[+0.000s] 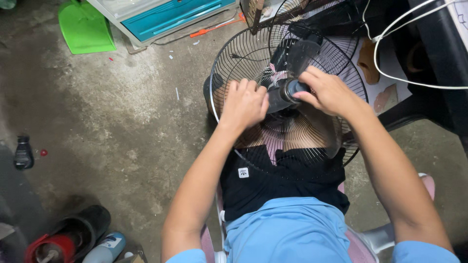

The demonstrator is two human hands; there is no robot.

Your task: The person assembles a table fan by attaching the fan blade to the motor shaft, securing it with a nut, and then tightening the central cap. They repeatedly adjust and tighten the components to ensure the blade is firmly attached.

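An electric fan lies in front of me with its black wire rear guard facing up and translucent grey blades over it. My left hand is closed on a fan blade just left of the hub. My right hand pinches the round dark hub cap at the centre of the blades. Both forearms reach forward over my lap, black shorts and blue shirt.
A green dustpan and a teal drawer unit stand at the far edge of the concrete floor. A dark bottle lies at left. Dark and red containers sit bottom left. White cable loops over a black chair at right.
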